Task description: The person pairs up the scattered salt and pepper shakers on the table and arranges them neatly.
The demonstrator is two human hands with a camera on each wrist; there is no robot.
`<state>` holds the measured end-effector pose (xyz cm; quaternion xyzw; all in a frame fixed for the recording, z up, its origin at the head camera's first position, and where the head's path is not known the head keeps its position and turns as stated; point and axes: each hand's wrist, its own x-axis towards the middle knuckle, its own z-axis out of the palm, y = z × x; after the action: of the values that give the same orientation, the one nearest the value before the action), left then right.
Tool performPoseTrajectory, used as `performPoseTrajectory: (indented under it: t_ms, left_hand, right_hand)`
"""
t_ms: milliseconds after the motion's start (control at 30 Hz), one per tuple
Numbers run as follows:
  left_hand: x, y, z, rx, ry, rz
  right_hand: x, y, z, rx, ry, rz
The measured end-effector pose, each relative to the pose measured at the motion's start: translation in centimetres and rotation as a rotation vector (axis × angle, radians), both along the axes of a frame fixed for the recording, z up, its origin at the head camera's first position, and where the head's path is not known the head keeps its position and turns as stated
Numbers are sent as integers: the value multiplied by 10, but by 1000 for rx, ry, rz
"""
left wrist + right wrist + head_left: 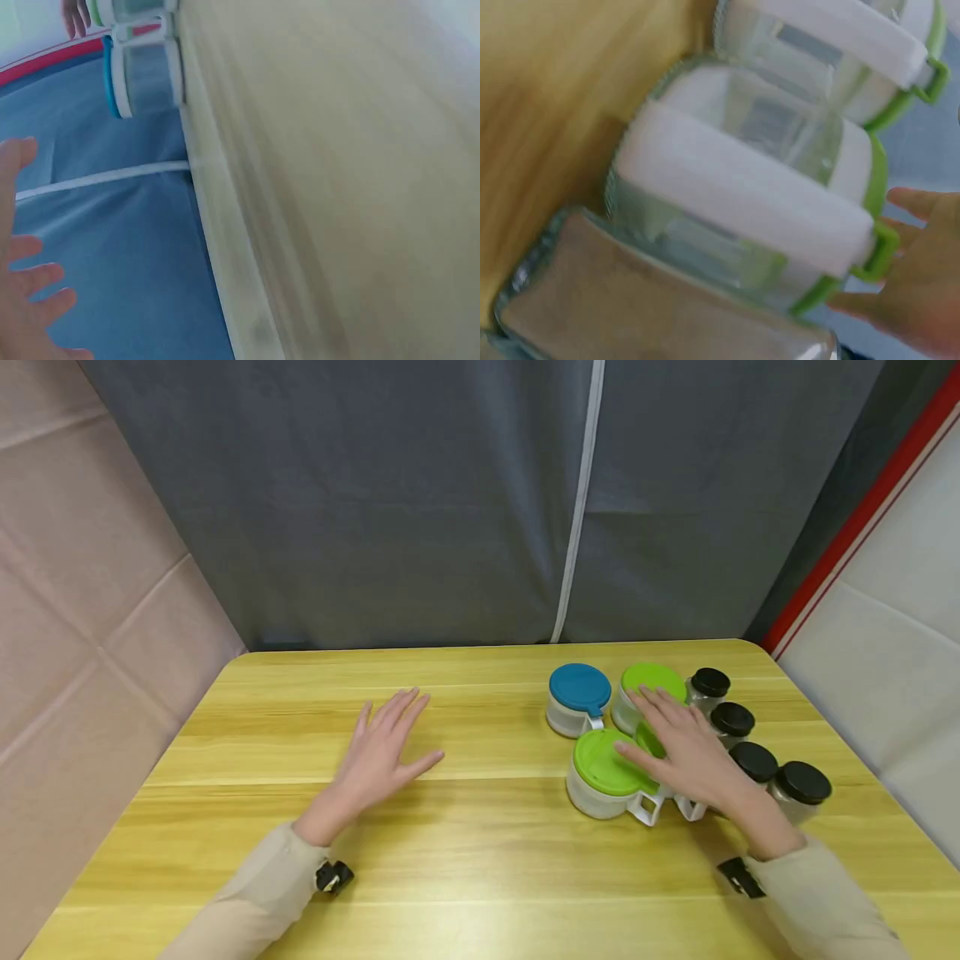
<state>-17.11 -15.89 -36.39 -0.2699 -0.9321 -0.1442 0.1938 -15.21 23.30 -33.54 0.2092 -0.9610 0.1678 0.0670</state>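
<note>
My left hand [380, 754] hovers over the left-middle of the table with its fingers spread and holds nothing. On the right, my right hand [686, 747], fingers extended, is above a group of lidded glass jars and covers part of them. Nearest to it are a front jar with a green lid [609, 762], a second green lid [649, 740] mostly hidden under the hand, and a third green lid [654, 681] behind. In the right wrist view the fingers are close beside a jar's green lid [877, 176]; whether they touch it, I cannot tell.
A jar with a blue lid [580, 687] stands at the left back of the group. Several black-lidded jars [802, 783] line its right side; one jar [645, 300] shows brown contents. A grey curtain [375, 510] hangs behind the wooden table [465, 860].
</note>
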Motion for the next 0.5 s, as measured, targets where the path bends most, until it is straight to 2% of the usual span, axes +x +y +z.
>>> performPoseTrajectory:
  t_ms: [100, 167, 267, 367, 500]
  left_hand:
    - [-2, 9, 4, 179, -11, -46]
    - [-3, 16, 6, 308, -73, -79]
    - [-5, 27, 9, 472, -207, -116]
    - [-7, 37, 9, 577, -318, -126]
    - [-7, 48, 9, 677, -424, -138]
  right_hand:
    - [3, 8, 7, -80, 47, 50]
    - [5, 14, 13, -148, 57, 79]
    - [10, 26, 23, -242, 49, 102]
    - [15, 40, 29, -313, 32, 87]
    - [22, 61, 31, -376, 9, 14]
